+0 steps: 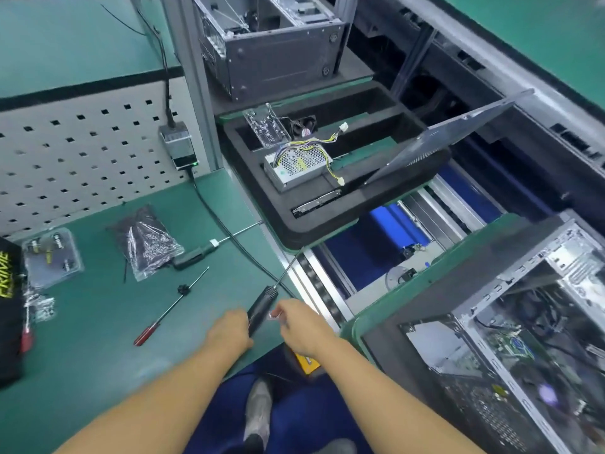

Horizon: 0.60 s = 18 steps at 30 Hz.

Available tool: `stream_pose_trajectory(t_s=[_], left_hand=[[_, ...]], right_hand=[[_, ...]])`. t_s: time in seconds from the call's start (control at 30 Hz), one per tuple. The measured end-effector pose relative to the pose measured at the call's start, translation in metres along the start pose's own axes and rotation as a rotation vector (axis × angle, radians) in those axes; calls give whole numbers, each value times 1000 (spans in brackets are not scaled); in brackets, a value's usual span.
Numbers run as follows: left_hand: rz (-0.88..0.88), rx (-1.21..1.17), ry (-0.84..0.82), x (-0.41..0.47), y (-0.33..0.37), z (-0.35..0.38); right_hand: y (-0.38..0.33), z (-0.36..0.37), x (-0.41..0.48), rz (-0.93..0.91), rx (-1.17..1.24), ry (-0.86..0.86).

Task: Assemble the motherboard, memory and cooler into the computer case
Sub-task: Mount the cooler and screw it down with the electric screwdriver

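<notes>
Yellow lettering, seemingly "PRIME", is seen on the black box (8,290) at the left edge. The black screwdriver (262,306) is gripped by the left hand (229,329), its shaft pointed far-right toward the foam tray (294,227). A small item (274,316) is pinched by the right hand (302,326). The open case (491,291) lies near right, and a red screwdriver (163,317) lies to the left.
</notes>
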<state>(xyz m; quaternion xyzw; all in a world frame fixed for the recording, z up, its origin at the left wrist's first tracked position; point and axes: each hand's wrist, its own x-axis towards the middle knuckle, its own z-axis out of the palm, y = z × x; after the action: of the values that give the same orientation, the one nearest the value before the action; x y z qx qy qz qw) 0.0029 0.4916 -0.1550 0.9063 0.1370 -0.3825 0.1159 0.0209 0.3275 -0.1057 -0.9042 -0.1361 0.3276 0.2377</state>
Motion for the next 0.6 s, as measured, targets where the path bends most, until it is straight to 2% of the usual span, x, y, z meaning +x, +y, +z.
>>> stream_pose_trajectory(t_s=[0.13, 0.3, 0.43, 0.6], left_hand=[[36, -23, 11, 5, -9, -2], [174, -87, -86, -4, -3, -49], [287, -42, -78, -34, 9, -104], [360, 11, 96, -93, 35, -172]], right_hand=[[-4, 15, 0, -165, -171, -14], [-15, 22, 0, -399, -443, 118], [-36, 3, -2, -452, -327, 324], [-68, -49, -19, -468, -254, 612]])
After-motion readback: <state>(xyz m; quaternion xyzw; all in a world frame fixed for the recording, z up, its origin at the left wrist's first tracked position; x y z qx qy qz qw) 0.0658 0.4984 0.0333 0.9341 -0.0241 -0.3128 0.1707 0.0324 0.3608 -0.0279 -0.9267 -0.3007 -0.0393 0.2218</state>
